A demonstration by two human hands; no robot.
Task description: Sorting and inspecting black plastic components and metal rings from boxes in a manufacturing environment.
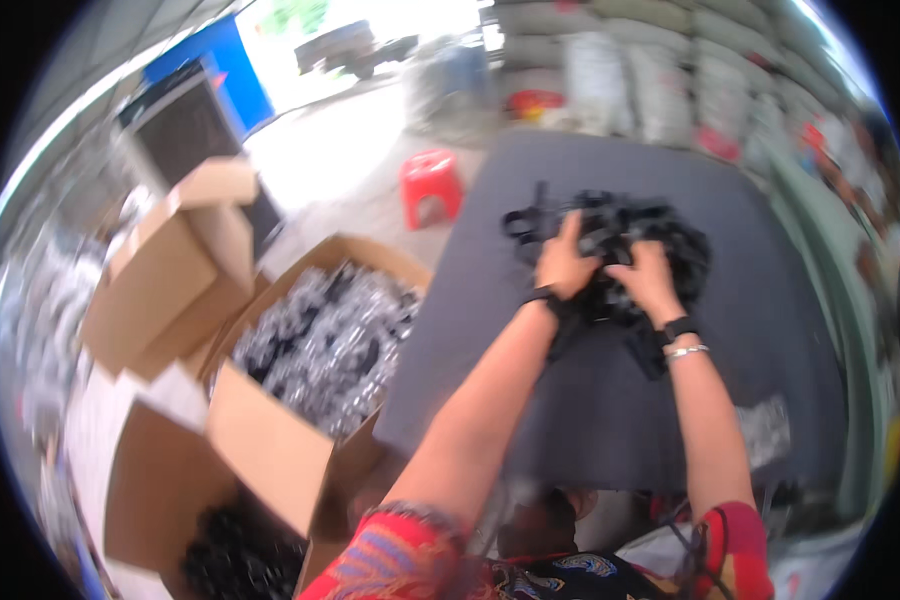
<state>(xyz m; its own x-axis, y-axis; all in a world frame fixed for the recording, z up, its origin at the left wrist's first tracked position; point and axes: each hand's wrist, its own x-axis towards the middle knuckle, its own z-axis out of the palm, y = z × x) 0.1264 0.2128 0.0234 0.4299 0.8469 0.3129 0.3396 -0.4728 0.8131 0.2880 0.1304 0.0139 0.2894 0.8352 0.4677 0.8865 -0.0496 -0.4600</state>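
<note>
A tangled heap of black straps or small black parts [620, 235] lies on a dark grey table [590, 400]. My left hand [562, 262] rests on the heap's left side, fingers curled into the black pieces. My right hand [647, 276] presses on the heap just to the right, fingers also buried in it. Both wrists wear dark bands, and the right one has a bracelet too. The picture is blurred, so the single pieces cannot be told apart.
An open cardboard box [270, 440] full of shiny clear-wrapped items [330, 345] stands left of the table. Another open box [175, 270] sits behind it, and a box with black items [235, 560] below. A red stool [430, 185] stands beyond. Stacked sacks [670, 70] line the back.
</note>
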